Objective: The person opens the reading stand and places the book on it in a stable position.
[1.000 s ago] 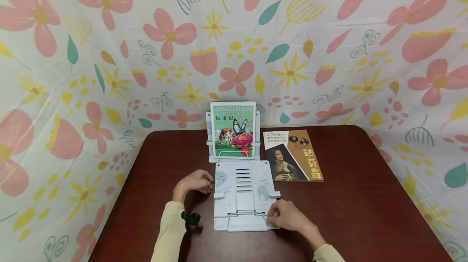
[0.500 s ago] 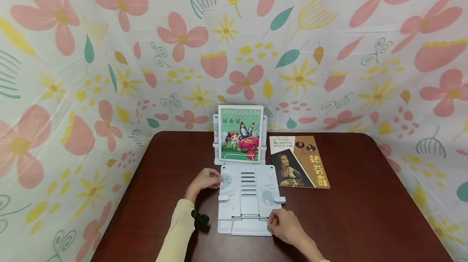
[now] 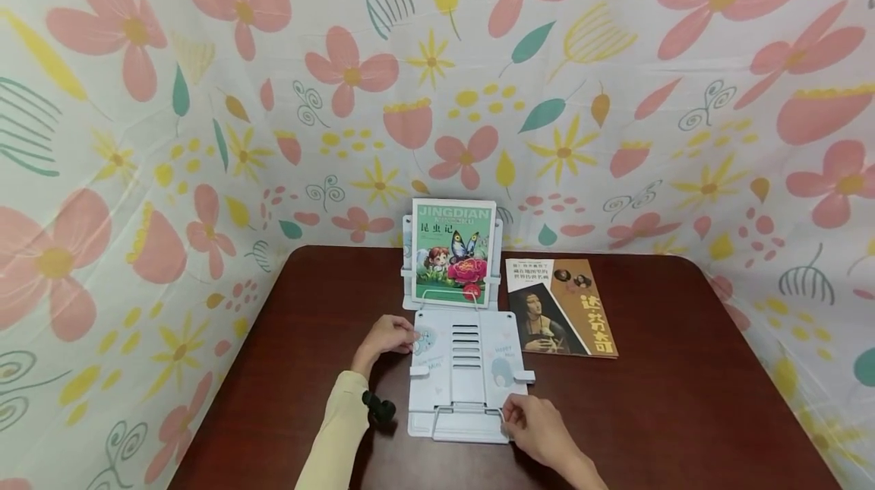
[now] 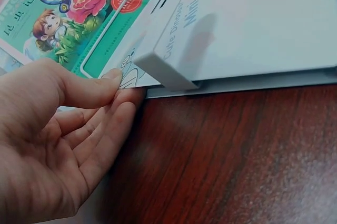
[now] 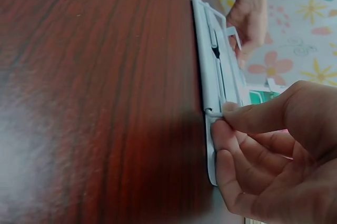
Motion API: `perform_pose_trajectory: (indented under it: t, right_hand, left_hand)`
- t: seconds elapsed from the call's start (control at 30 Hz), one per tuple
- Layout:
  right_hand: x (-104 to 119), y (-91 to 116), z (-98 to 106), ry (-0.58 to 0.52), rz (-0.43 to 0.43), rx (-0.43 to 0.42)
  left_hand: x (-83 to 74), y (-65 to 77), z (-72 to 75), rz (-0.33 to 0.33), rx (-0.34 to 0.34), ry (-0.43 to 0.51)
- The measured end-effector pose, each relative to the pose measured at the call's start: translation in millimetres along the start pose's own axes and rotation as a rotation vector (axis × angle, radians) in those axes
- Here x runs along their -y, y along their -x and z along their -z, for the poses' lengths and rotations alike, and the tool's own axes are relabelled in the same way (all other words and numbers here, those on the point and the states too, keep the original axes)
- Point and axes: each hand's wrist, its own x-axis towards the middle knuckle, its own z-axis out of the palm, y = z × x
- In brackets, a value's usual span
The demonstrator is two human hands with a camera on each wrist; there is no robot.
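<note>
A white folding book stand [image 3: 431, 391] lies nearly flat at the front of the table, with slots up its middle and a wire page holder at its lower end. My left hand [image 3: 387, 336] pinches the upper left edge of its panel, thumb on top and fingers beneath, as the left wrist view shows. At the lower right corner, my right hand [image 3: 540, 429] pinches the wire [image 5: 214, 113] at its bend between thumb and index finger. In the right wrist view, the other fingers of that hand curl beside the stand's edge.
Behind it, a second white stand [image 3: 407, 294] holds a green children's book [image 3: 437, 247] upright. A brown and white book [image 3: 563, 308] with a portrait lies to the right. Patterned cloth [image 3: 465, 95] surrounds the dark wooden table [image 3: 670, 368].
My left hand has moved from just beside the flat stand onto its left edge and now pinches it. The right hand stays at the lower right corner. The head view has shifted slightly.
</note>
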Motion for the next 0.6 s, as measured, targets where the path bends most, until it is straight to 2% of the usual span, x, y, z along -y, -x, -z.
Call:
perform_pose_trajectory:
  t: [0.33, 0.6]
  right_hand:
    - [-8.4, 4.6, -1.9, -0.094, 0.076, 0.051]
    - [-10.5, 5.9, -4.7, -0.113, 0.102, 0.032]
  left_hand:
    - [4.7, -3.9, -2.8, -0.014, -0.02, 0.004]
    - [3.5, -1.3, -2.1, -0.007, -0.029, 0.013]
